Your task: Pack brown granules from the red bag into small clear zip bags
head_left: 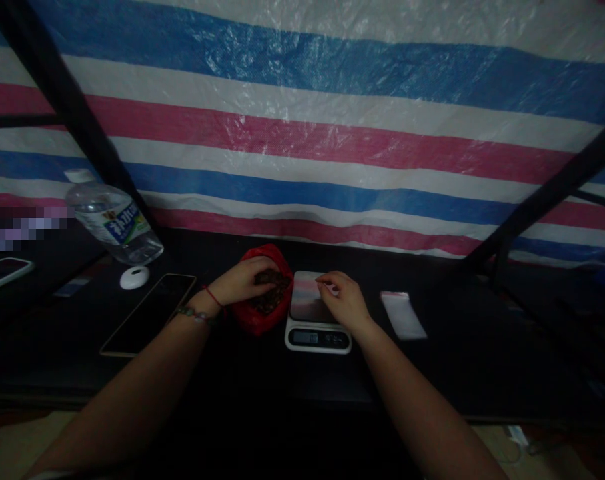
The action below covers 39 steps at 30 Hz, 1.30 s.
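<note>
A red plastic bag (262,325), mouth open, holds many small brown bean-like pieces (275,293); their exact kind is too dim to tell. My left hand (247,280) reaches over the bag's left rim onto the pieces, thumb apart from the fingers, fingertips partly hidden. Just right of the bag stands a white kitchen scale (302,300) with a shiny metal plate and a lit display along its front. Over the plate's right side, my right hand (343,300) has thumb and fingertips pinched together; anything between them is too small to make out.
Right of the scale lies a stack of small clear zip bags (403,315). A dark phone (155,313), a white rounded case (134,277) and a clear plastic bottle (115,220) are on the left. Slanting black frame bars and a striped tarp (332,147) stand behind.
</note>
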Tool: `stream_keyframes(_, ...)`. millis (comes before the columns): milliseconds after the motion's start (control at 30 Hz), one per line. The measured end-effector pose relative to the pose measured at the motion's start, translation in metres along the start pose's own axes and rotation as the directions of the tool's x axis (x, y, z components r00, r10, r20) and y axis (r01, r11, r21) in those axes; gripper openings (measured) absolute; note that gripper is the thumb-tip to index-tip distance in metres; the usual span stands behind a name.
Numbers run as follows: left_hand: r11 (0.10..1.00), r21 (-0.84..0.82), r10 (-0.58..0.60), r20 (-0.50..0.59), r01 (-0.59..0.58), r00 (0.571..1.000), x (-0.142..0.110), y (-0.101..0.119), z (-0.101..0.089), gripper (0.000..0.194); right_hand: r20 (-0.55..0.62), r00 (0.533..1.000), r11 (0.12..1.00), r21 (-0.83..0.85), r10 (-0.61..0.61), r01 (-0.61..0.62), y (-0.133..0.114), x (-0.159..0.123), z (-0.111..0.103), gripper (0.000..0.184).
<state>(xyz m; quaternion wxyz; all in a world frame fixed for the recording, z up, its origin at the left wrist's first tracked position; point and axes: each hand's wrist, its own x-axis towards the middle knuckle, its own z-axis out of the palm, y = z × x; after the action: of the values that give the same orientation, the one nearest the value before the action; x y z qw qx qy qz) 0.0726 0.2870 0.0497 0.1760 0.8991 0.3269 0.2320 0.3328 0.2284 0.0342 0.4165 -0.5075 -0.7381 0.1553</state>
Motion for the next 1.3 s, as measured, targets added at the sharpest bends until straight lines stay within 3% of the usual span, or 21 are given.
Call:
stream_keyframes(133, 0.977, -0.188, -0.124, -0.131, 0.098, 0.984, -0.004, -0.007, 0.006, 0.034, 0.003, 1.000, 1.000, 0.006, 0.005, -0.005, 0.001, 0.000, 0.001, 0.015)
stream_keyframes(267, 0.932, -0.344, -0.193, -0.207, 0.114, 0.959, -0.004, -0.013, 0.013, 0.034, -0.009, 1.000, 1.000, 0.004, 0.005, -0.005, 0.003, 0.000, 0.001, 0.015)
stream_keyframes(400, 0.901, -0.420, -0.220, -0.220, 0.112, 0.950, -0.003, -0.014, 0.016, 0.032, -0.009, 1.000, 1.000, 0.000, 0.016, -0.016, 0.005, -0.001, 0.002, 0.015)
stream_keyframes(500, 0.881, -0.457, -0.212, -0.160, 0.118, 0.964, -0.003, -0.015, 0.017, 0.030, -0.005, 1.000, 1.000, -0.005, 0.017, -0.018, 0.006, -0.001, 0.002, 0.014)
stream_keyframes(833, 0.835, -0.546, -0.162, -0.129, 0.067, 0.978, -0.002, -0.011, 0.019, 0.051, 0.012, 1.000, 1.000, 0.000, 0.019, -0.019, 0.006, -0.001, 0.003, 0.014)
stream_keyframes(967, 0.820, -0.564, -0.209, -0.137, 0.097, 0.968, -0.001, -0.016, 0.020, 0.058, 0.022, 1.000, 1.000, 0.001, 0.022, -0.022, 0.006, -0.001, 0.003, 0.014)
stream_keyframes(1167, 0.895, -0.427, -0.241, -0.209, 0.133, 0.948, 0.000, -0.018, 0.019, 0.064, 0.007, 1.000, 1.000, -0.015, 0.005, -0.005, 0.006, -0.001, 0.003, 0.014)
stream_keyframes(1300, 0.913, -0.364, -0.292, -0.263, 0.186, 0.919, 0.001, -0.015, 0.020, 0.058, 0.018, 1.000, 1.000, -0.013, -0.002, 0.002, 0.006, -0.001, 0.003, 0.014)
